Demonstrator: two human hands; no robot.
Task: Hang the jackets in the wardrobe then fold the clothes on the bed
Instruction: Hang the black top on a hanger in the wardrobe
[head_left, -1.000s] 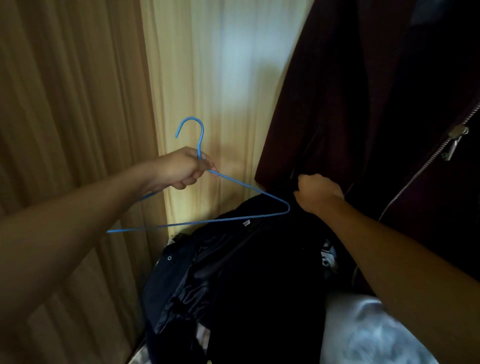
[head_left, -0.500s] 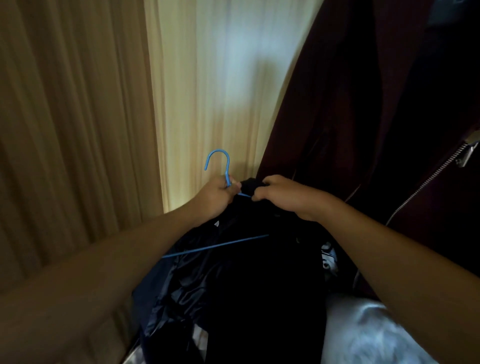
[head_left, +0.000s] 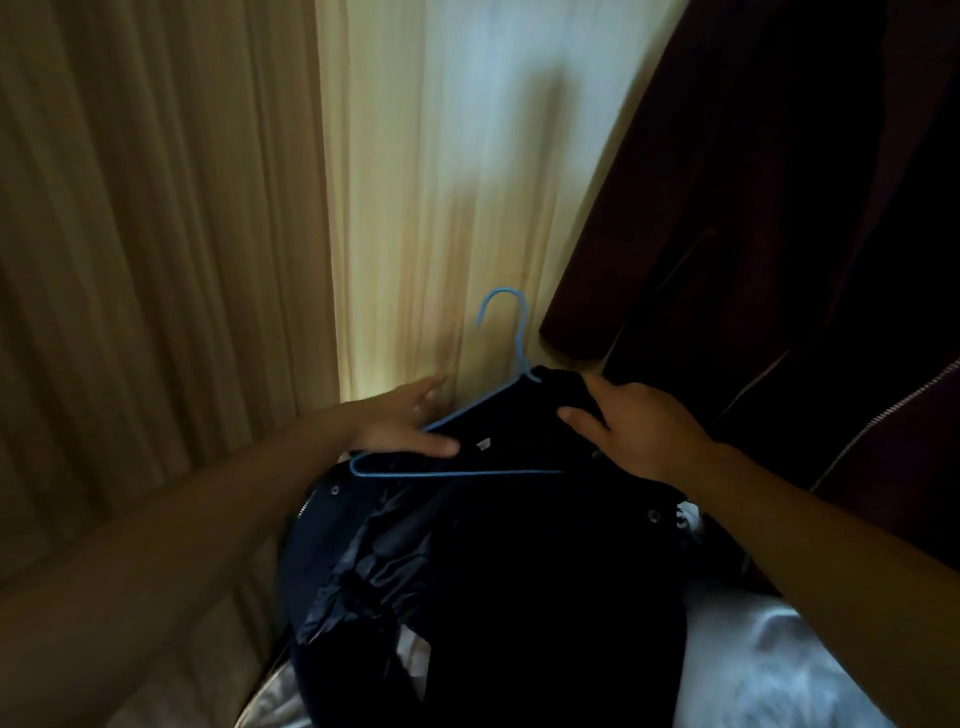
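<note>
A blue wire hanger (head_left: 511, 332) stands hook-up in the middle, its right side tucked inside a dark navy jacket (head_left: 498, 561) that hangs down from it. My left hand (head_left: 397, 421) is at the hanger's bare left arm with fingers stretched out and the thumb lying along the jacket's edge. My right hand (head_left: 636, 428) grips the jacket's collar and shoulder over the hanger's right arm. The hanger's right end is hidden under the fabric.
A dark maroon jacket (head_left: 769, 270) with a silver zip hangs close on the right. Beige curtains (head_left: 156, 270) fill the left, and a lighter sheer curtain (head_left: 441, 182) lies behind the hanger. White bedding (head_left: 769, 670) lies at the bottom right.
My left hand has let go of the hanger's neck and slid down to its left arm, fingers now straight. The hanger sits further right and deeper in the jacket, and my right hand has shifted right.
</note>
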